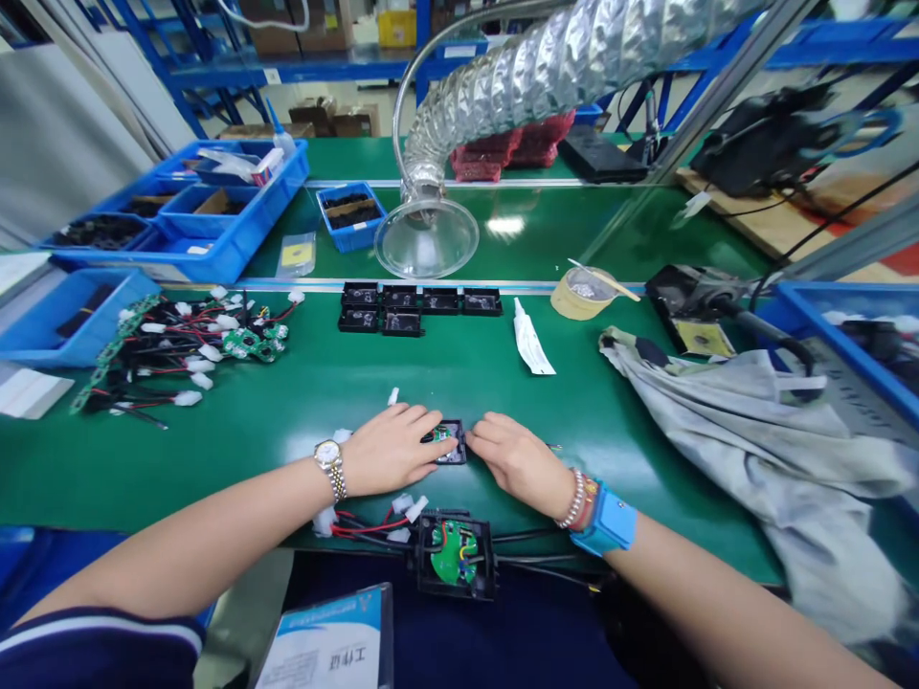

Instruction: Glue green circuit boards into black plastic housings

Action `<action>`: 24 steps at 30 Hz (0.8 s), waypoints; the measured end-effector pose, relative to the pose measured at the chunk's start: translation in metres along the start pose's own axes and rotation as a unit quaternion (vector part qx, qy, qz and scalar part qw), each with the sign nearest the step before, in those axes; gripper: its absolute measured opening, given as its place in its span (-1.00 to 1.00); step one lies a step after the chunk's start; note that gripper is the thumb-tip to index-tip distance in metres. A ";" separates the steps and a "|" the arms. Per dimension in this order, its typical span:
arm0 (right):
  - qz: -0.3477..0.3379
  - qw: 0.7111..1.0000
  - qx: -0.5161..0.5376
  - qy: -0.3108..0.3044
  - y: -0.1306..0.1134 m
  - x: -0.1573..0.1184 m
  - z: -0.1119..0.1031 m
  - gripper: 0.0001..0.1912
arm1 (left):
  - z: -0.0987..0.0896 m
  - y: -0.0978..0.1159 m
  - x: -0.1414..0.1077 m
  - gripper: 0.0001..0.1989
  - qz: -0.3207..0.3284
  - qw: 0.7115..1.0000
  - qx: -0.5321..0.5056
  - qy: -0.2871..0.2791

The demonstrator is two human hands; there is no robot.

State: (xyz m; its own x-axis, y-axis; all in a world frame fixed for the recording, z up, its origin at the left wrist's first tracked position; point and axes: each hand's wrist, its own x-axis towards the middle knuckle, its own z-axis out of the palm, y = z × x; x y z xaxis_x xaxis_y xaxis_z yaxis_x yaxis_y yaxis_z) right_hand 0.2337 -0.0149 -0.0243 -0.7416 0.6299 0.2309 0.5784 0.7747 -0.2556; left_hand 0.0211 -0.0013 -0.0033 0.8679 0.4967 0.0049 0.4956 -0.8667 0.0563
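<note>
A small black plastic case (454, 455) with a green circuit board inside lies on the green mat in front of me. My left hand (398, 445) covers its left side, thumb and fingers gripping it. At its right edge, my right hand (513, 459) has its fingers pinched together; what they hold there is hidden. Nearer to me, a second black case (474, 586) with a green board and coloured wires sits open at the table's front edge. Red and black wires with white connectors (402, 507) run from its left, and black cables from its right.
Behind my hands stand several empty black cases (402, 321), a white tube (531, 340) and a yellow tub (580, 297) with a stick across it. Wired boards (251, 340) lie left, a grey cloth (718, 421) right. A silver duct's clear hood (427, 254) hangs over the back.
</note>
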 end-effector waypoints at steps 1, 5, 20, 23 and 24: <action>-0.004 1.000 -0.013 -0.007 -0.001 0.000 -0.001 -0.74 | -0.001 0.000 0.000 -0.70 0.001 1.000 0.001 -0.004; -0.002 0.999 -0.044 -0.024 -0.004 0.001 0.000 -0.75 | -0.002 0.000 0.000 -0.69 0.001 1.000 0.008 -0.007; 0.042 0.990 0.116 0.069 -0.036 -0.025 -0.078 -0.80 | -0.086 0.032 -0.008 -0.68 0.003 0.993 -0.113 0.017; 0.041 0.990 0.132 0.033 -0.053 -0.038 -0.078 -0.80 | -0.084 0.054 -0.022 -0.66 -0.001 0.992 -0.121 -0.024; 0.047 0.990 0.135 0.017 -0.058 -0.041 -0.075 -0.80 | -0.082 0.059 -0.025 -0.64 -0.008 0.992 -0.122 -0.036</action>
State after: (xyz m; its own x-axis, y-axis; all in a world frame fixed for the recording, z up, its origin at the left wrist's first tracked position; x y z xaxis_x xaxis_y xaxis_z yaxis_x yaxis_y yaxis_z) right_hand 0.2566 -0.0815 0.0516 -0.6735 0.7042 0.2247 0.5291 0.6716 -0.5186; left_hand 0.0261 -0.0614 0.0814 0.8648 0.4973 -0.0695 0.4940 -0.8176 0.2959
